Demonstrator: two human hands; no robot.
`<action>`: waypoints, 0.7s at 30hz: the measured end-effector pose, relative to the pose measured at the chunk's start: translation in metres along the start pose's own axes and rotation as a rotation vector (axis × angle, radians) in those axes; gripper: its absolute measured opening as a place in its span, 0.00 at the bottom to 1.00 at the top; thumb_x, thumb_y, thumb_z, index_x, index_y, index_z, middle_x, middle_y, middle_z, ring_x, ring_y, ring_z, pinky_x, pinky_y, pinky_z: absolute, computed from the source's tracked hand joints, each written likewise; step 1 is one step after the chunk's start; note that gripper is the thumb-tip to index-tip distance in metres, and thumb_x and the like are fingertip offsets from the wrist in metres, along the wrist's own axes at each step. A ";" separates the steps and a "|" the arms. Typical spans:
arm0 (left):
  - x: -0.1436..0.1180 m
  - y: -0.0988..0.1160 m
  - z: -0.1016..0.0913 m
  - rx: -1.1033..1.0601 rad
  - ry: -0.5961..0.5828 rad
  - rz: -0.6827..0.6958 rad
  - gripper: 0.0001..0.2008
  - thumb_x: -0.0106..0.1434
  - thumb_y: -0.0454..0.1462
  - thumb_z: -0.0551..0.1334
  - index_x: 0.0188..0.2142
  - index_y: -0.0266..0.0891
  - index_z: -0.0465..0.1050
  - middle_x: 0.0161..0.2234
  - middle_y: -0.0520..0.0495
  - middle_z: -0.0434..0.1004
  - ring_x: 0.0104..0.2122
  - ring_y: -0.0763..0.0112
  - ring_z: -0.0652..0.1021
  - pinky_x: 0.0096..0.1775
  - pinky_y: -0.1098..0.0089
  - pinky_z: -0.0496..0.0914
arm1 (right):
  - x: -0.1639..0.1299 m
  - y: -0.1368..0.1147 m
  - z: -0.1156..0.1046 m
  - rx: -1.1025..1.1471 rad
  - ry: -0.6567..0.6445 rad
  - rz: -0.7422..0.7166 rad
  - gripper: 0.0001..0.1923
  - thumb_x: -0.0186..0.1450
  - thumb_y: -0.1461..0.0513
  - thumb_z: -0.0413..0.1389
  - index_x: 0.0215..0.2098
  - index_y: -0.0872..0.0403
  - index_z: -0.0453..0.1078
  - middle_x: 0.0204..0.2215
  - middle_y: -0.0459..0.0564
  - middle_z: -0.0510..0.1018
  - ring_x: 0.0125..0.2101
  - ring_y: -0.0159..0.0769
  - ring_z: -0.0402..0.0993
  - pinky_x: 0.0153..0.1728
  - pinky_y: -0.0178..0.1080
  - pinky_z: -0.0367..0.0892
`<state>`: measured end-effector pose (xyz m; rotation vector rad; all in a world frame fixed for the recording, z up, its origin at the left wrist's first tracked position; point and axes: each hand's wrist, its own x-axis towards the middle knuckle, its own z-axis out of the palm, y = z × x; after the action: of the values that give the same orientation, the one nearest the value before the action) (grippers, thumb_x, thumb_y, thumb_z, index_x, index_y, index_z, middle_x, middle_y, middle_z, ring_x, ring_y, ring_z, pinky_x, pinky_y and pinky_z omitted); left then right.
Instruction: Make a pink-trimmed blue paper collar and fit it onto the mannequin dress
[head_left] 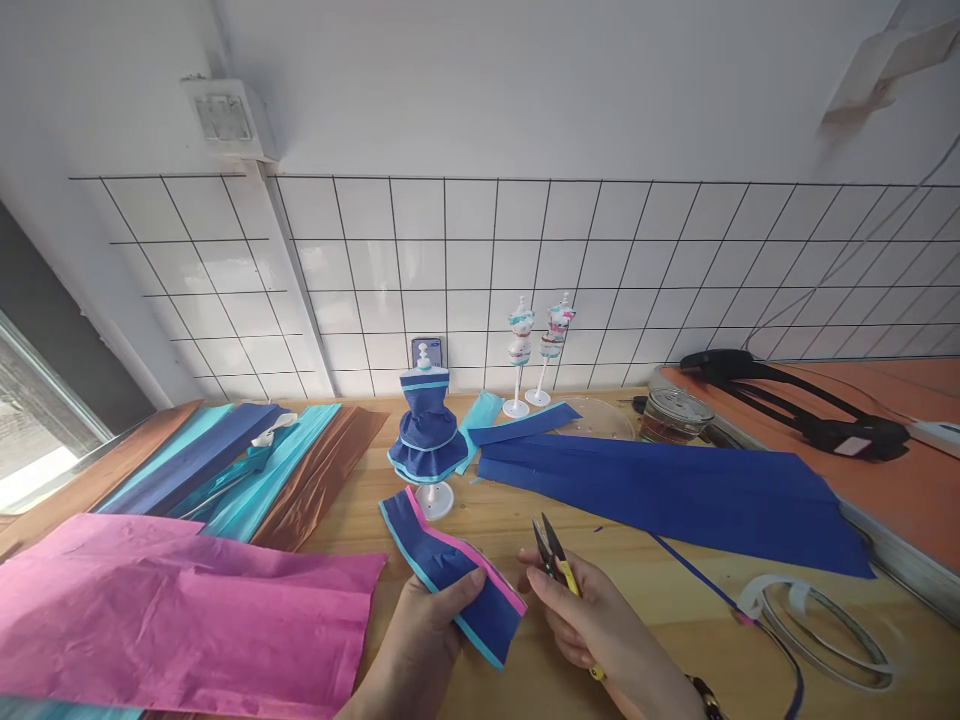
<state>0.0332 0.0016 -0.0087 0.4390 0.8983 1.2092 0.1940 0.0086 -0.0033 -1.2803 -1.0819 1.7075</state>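
Note:
My left hand [431,625] pinches a dark blue paper strip [442,562], thumb on top. One long edge of the strip is trimmed light blue, the other pink. Just right of it, my right hand [592,620] is closed around yellow-handled thread snips [559,565], their dark blades pointing away from me and slightly parted. The snips and strip are apart. Behind the strip stands a miniature dress form [424,410] on a white base, wearing a tiered dark blue dress with light blue trim.
Pink paper [195,600] and folded brown, blue and turquoise sheets lie left. A large blue sheet [675,490] spreads right, near tape rolls [825,635]. Two small dress forms [520,350] stand by the tiled wall. A glass of brown liquid [675,415] and black headset-like frame [795,405] sit back right.

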 end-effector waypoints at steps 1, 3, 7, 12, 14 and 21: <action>0.001 0.000 0.000 0.012 0.005 0.015 0.13 0.42 0.36 0.72 0.27 0.35 0.73 0.25 0.49 0.77 0.26 0.68 0.77 0.32 0.70 0.71 | 0.000 0.001 0.002 0.000 0.000 0.000 0.28 0.52 0.45 0.58 0.42 0.55 0.63 0.12 0.32 0.51 0.12 0.20 0.41 0.14 0.29 0.39; 0.001 -0.001 0.000 0.043 0.004 0.037 0.14 0.40 0.36 0.72 0.28 0.35 0.73 0.25 0.48 0.77 0.26 0.67 0.77 0.33 0.68 0.71 | 0.000 0.002 0.005 -0.020 0.008 -0.024 0.29 0.48 0.46 0.60 0.41 0.55 0.64 0.17 0.36 0.60 0.12 0.18 0.42 0.13 0.29 0.39; 0.001 -0.002 0.000 0.127 0.012 0.063 0.19 0.40 0.38 0.72 0.33 0.35 0.74 0.24 0.48 0.77 0.26 0.64 0.77 0.32 0.66 0.71 | 0.000 0.002 0.008 -0.119 0.049 -0.068 0.27 0.47 0.49 0.62 0.40 0.54 0.65 0.26 0.43 0.67 0.13 0.18 0.47 0.13 0.30 0.42; 0.004 0.001 -0.002 0.150 0.140 0.166 0.25 0.39 0.39 0.72 0.38 0.35 0.73 0.24 0.49 0.77 0.25 0.66 0.77 0.29 0.68 0.71 | -0.001 -0.001 0.001 -0.193 0.063 -0.073 0.24 0.55 0.46 0.55 0.40 0.54 0.65 0.19 0.39 0.63 0.14 0.21 0.47 0.15 0.30 0.42; 0.005 0.003 -0.005 0.152 0.131 0.201 0.23 0.41 0.39 0.71 0.39 0.36 0.73 0.27 0.48 0.77 0.28 0.65 0.77 0.31 0.67 0.71 | -0.003 -0.002 0.001 -0.201 -0.010 -0.057 0.24 0.56 0.43 0.50 0.36 0.53 0.66 0.17 0.39 0.61 0.14 0.22 0.47 0.15 0.30 0.43; 0.007 0.005 -0.016 0.356 0.132 0.320 0.12 0.48 0.41 0.67 0.31 0.36 0.74 0.30 0.47 0.79 0.32 0.64 0.77 0.36 0.68 0.70 | -0.011 0.002 0.006 -0.225 -0.107 0.011 0.25 0.55 0.39 0.47 0.29 0.51 0.66 0.19 0.41 0.61 0.18 0.27 0.53 0.18 0.32 0.50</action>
<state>0.0184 0.0072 -0.0172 0.8204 1.1961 1.3835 0.1909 -0.0035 -0.0001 -1.3450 -1.3638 1.7160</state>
